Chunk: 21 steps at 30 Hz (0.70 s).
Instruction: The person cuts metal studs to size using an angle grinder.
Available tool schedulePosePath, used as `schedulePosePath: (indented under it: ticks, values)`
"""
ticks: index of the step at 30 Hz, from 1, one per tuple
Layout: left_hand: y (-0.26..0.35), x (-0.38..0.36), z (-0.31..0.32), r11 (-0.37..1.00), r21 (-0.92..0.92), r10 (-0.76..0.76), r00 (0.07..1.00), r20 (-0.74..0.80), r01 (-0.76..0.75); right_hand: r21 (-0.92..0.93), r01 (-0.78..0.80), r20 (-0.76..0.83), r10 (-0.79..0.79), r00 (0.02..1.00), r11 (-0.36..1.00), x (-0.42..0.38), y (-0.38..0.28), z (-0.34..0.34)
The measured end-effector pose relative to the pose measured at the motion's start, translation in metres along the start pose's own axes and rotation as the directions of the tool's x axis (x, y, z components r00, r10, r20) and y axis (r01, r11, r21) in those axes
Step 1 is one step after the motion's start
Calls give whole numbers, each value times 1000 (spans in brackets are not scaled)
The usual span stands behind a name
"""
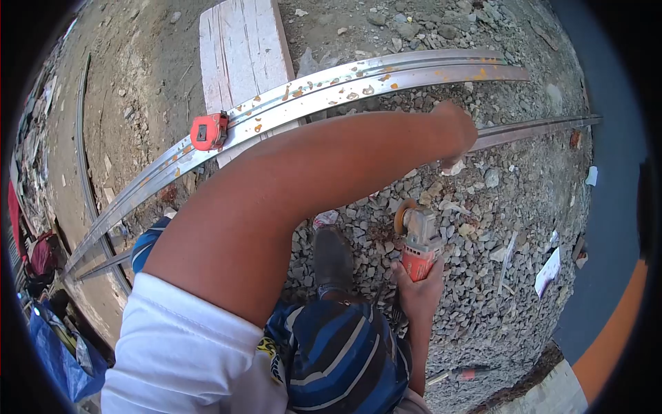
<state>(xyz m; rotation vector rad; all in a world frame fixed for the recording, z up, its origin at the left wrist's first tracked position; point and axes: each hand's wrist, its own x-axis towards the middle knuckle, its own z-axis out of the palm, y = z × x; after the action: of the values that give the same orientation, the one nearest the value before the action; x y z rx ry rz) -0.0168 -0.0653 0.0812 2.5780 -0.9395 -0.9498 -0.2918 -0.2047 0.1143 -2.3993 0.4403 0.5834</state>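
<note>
Head view: the left hand (456, 131) reaches across toward one o'clock and rests, curled, on the thin metal strip (531, 129); whether it pinches the strip I cannot tell. The right hand (417, 293), low at five o'clock, is wrapped tight around the orange grinder (418, 241), its disc (401, 217) pointing up over the gravel (476, 276). A red tape measure (209, 131) sits on the wide curved rails (331, 86) at ten o'clock, across a white plank (238, 48). Best practice, I judge: steady the strip firmly, keeping fingers well clear of the disc.
</note>
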Motion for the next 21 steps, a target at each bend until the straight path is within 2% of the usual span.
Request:
schedulePosePath:
  ticks: [1,2,4,5,7,9,10,11,14,16,17,19,20,21]
  values:
    - [2,0,6,998,45,-35,993,-114,41,22,5,-10,-5,1000,1000,1,0,-2]
    - [2,2,7,998,49,-38,992,-124,44,21,15,-16,-14,1000,1000,3,2,-4]
    - [-3,4,8,977,-141,-181,970,-164,158,36,74,-75,-71,995,997,2,13,-4]
    - [-11,4,9,978,-139,-179,970,-166,156,36,74,-78,-71,994,997,2,20,-6]
    - [-35,0,8,895,-396,-345,883,-317,208,120,15,-17,-13,1000,993,7,37,-10]
    - [-46,-30,-5,884,-429,-370,838,-402,185,110,56,-77,-48,996,992,9,53,-9]
    - [-54,-36,-5,872,-440,-392,842,-371,213,96,87,-129,-75,989,992,8,57,-9]
    - [-62,-44,0,856,-456,-419,843,-336,243,96,89,-134,-75,988,991,3,59,-14]
    - [-84,-98,37,874,-441,-397,824,-404,205,121,43,-158,-24,987,992,3,65,-20]
    - [-75,-130,44,842,-475,-456,806,-377,254,308,17,-98,14,995,951,11,86,-19]
    - [-72,-143,48,827,-494,-478,799,-365,268,311,19,-105,15,994,950,9,85,-21]
    - [-65,-157,70,816,-511,-501,773,-389,271,572,24,-130,61,990,820,5,83,-30]
    - [-58,-164,79,804,-520,-520,767,-376,289,570,29,-144,66,987,821,3,91,-34]
    - [-50,-171,83,804,-522,-521,762,-385,285,657,62,-178,74,981,751,2,104,-39]
